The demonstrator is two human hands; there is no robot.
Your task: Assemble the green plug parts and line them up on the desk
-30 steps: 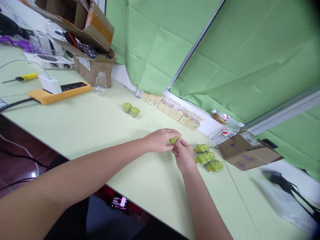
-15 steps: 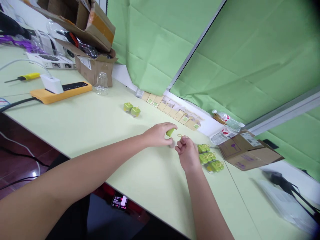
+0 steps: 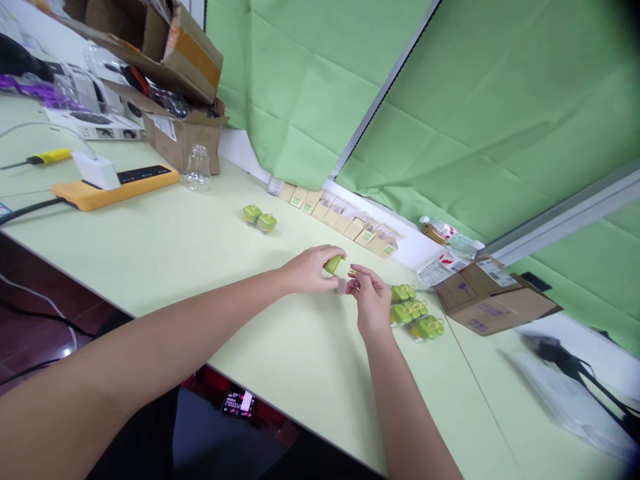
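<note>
My left hand [image 3: 313, 270] is closed around a small clear container with a green lid [image 3: 332, 265], holding it on its side above the table. Fingers hide most of its body. My right hand [image 3: 370, 297] is just right of it, with thumb and fingers pinched on a small yellowish loop [image 3: 352, 271] facing the container. Several similar green-lidded containers [image 3: 409, 311], with yellow loops on top, stand in a group right of my right hand. Two more green-lidded containers [image 3: 259, 219] stand farther back on the left.
Small tan boxes [image 3: 340, 217] line the wall. An orange power strip [image 3: 115, 188], a clear plastic cup [image 3: 198, 170] and a yellow screwdriver [image 3: 50, 157] are at left. A cardboard box [image 3: 493, 297] and plastic packaging [image 3: 453, 243] stand at right. The table's front edge runs below my arms.
My right hand has turned, its fingers now stretched more toward the container and pinching the loop. My left hand keeps its hold on the container. The view has shifted slightly.
</note>
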